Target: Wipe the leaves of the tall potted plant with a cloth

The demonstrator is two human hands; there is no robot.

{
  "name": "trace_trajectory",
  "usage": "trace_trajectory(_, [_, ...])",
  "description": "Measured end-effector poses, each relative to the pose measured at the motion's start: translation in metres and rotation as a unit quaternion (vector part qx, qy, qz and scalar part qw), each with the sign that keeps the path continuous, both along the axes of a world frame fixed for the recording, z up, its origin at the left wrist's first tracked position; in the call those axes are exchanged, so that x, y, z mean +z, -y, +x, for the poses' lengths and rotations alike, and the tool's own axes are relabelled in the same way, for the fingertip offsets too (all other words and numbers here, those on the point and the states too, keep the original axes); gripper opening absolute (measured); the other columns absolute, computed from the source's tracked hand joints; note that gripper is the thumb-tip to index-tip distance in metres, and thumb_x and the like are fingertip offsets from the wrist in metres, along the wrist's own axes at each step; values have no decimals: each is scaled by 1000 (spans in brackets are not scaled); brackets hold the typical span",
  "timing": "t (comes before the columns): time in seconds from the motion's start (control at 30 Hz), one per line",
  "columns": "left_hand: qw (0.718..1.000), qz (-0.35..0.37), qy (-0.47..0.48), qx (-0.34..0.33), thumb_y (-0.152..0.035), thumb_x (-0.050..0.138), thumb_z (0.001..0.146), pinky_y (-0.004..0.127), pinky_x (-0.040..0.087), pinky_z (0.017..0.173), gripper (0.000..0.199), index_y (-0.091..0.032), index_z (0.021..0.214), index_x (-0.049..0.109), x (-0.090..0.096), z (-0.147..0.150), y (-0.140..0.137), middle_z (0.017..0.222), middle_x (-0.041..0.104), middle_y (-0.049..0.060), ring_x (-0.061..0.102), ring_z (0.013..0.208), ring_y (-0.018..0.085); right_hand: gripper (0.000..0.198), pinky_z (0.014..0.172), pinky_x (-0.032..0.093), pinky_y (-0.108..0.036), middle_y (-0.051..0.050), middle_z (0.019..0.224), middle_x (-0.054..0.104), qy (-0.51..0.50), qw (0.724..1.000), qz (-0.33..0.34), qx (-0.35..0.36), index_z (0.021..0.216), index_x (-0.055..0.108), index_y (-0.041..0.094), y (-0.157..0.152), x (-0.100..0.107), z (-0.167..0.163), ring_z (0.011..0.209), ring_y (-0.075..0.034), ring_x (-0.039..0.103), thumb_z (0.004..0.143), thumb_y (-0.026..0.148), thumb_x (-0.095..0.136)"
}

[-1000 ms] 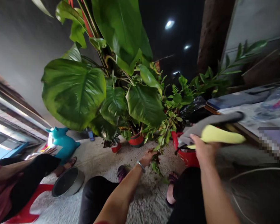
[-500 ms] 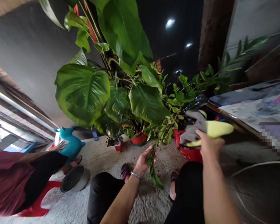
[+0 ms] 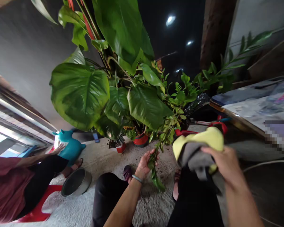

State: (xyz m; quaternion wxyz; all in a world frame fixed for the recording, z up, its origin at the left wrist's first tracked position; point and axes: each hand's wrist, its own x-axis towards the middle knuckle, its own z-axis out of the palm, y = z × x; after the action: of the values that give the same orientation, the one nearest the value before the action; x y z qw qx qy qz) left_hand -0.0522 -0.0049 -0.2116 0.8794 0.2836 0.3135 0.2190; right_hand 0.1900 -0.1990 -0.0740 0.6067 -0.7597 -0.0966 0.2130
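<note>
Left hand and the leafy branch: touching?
Touching. The head view shows the left hand with its fingers curled around the leafy branch, whose lower leaves hang below the palm. The right hand grips a yellow-and-grey cloth.

A big-leaved plant [image 3: 104, 91] rises at centre over two small red pots [image 3: 132, 143] on the pale ground; to the left a seated person in a maroon top [image 3: 7, 186], a grey bowl [image 3: 76, 186] and a teal toy animal [image 3: 69, 146]; far right, a cluttered table [image 3: 255, 108].
</note>
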Motion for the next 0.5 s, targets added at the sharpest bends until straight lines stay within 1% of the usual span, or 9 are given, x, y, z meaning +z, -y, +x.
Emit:
trace_trajectory(0.07, [1000,3,0,0,-45,70,86,29,51,64,37,-19,112,69,1,0,3,125,68,16,66,87,22,42,62,47,-34,-15,90,75,31,990,11,-140,91,71,16,-29,4,21,78,-27,66,59,42,78])
trace_trajectory(0.1, [1000,2,1,2,-46,70,86,30,51,65,38,-19,112,69,0,0,4,125,68,17,66,88,22,38,64,47,-35,-17,92,75,50,987,11,-153,90,70,17,-47,4,22,81,-27,66,63,43,75])
trace_trajectory(0.13, [1000,-1,3,5,-46,70,86,31,52,66,39,-19,114,68,-1,-1,4,125,68,17,66,88,22,32,67,47,-36,-17,91,74,70,991,2,-110,87,69,18,-65,2,15,82,-28,66,67,43,72])
trace_trajectory(0.2, [1000,-9,2,12,-48,68,87,33,53,69,41,-19,117,67,-3,-3,4,125,68,16,67,87,23,19,70,46,-38,-15,79,71,110,991,-29,70,74,65,21,-91,-6,-16,79,-28,64,70,39,69])
trace_trajectory(0.23, [1000,-13,-4,17,-49,66,88,35,54,72,42,-19,118,67,-4,-3,3,123,69,16,67,88,23,15,70,45,-38,-12,72,68,124,978,-39,162,67,63,23,-95,-10,-36,75,-28,63,68,36,70])
trace_trajectory(0.3, [999,-14,-18,27,-49,64,89,39,54,81,42,-18,117,66,-6,-4,1,117,70,15,67,92,26,13,67,43,-36,-7,62,65,132,943,-31,305,58,61,24,-84,-20,-71,68,-25,60,61,29,72])
trace_trajectory(0.37, [999,-13,-22,30,-49,60,91,41,52,89,43,-17,119,65,-7,-4,-2,114,70,15,67,99,28,8,64,43,-33,-3,62,66,101,922,-2,375,57,64,23,-55,-26,-84,63,-22,59,58,25,71])
trace_trajectory(0.43, [999,-15,-17,27,-51,58,92,40,51,89,45,-18,122,64,-8,-4,-3,116,69,14,66,98,27,9,61,45,-33,-4,67,70,30,929,18,369,65,69,22,-21,-25,-71,63,-23,61,59,30,70])
trace_trajectory(0.5, [999,-19,-12,23,-53,59,91,38,51,83,47,-19,123,63,-8,-5,-3,120,68,14,65,91,24,26,61,48,-36,-8,76,73,-26,967,32,250,77,74,20,1,-18,-37,65,-26,63,58,39,73])
